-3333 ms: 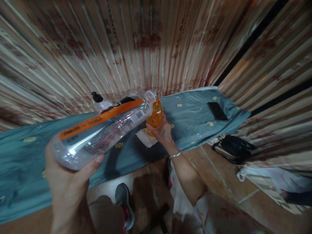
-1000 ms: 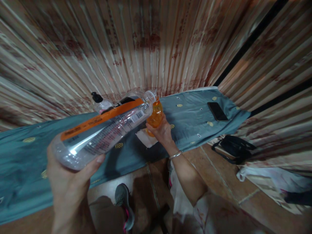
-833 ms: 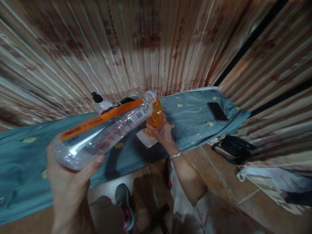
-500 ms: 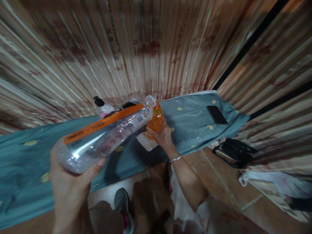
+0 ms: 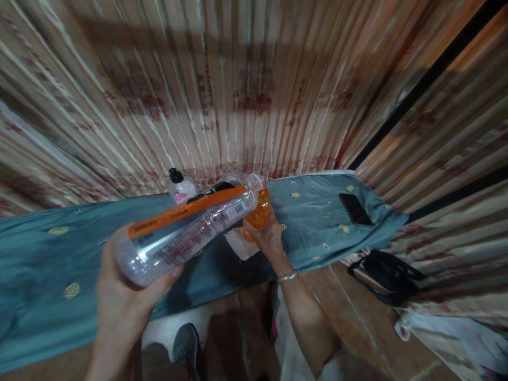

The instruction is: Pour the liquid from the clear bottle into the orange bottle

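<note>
My left hand (image 5: 127,291) is wrapped round the base of a large clear plastic bottle (image 5: 190,233) with an orange and black label. The bottle is tilted, its mouth pointing right and resting at or just over the neck of a smaller orange bottle (image 5: 260,209). Whether the two touch I cannot tell. Closed round the orange bottle is my right hand (image 5: 270,238), with a silver bangle on the wrist. Beneath the orange bottle lies a white paper or cloth (image 5: 242,246). Any flow between the mouths is not visible.
A clear pump bottle (image 5: 181,188) with a black top stands behind the large bottle. On the right of the teal cloth (image 5: 305,233) lies a black phone (image 5: 355,209). A black bag (image 5: 387,275) sits on the floor at right. Pleated curtains (image 5: 254,95) rise behind.
The whole view has shifted, so everything sits lower in the picture. Both hands keep their hold, and the large bottle stays tilted against or above the orange bottle's neck.
</note>
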The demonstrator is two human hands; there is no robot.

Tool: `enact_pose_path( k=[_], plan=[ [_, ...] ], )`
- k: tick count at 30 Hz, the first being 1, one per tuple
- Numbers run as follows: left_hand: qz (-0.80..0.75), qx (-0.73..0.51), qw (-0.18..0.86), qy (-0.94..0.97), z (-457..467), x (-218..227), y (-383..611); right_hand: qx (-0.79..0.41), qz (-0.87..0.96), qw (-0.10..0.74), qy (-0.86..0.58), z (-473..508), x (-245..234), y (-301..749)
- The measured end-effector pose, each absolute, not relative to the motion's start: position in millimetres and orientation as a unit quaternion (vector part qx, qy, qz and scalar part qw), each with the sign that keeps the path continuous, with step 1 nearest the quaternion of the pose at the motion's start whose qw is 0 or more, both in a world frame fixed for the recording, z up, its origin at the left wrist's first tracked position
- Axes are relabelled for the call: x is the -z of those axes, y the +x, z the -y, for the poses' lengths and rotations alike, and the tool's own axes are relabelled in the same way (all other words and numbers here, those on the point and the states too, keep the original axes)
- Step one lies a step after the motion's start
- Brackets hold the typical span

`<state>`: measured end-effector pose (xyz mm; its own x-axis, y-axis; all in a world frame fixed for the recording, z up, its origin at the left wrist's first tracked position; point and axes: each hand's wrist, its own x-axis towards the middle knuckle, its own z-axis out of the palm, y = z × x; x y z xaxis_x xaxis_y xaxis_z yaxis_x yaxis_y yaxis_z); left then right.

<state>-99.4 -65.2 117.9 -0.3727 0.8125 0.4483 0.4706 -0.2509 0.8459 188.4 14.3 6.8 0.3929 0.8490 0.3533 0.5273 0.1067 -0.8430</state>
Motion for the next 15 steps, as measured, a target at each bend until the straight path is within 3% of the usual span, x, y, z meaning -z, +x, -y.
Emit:
enact_pose_path(
  k=[4,15],
  plan=[
    [-0.613,-0.596,0.203,0.477,68.1,-131.9,-86.6,-0.164,0.52,0.532,-0.648,-13.6,-8.9,187.3],
    [-0.6,-0.604,0.234,0.469,66.5,-128.0,-89.8,-0.167,0.513,0.525,-0.659,-12.7,-10.7,186.4]
  ],
)
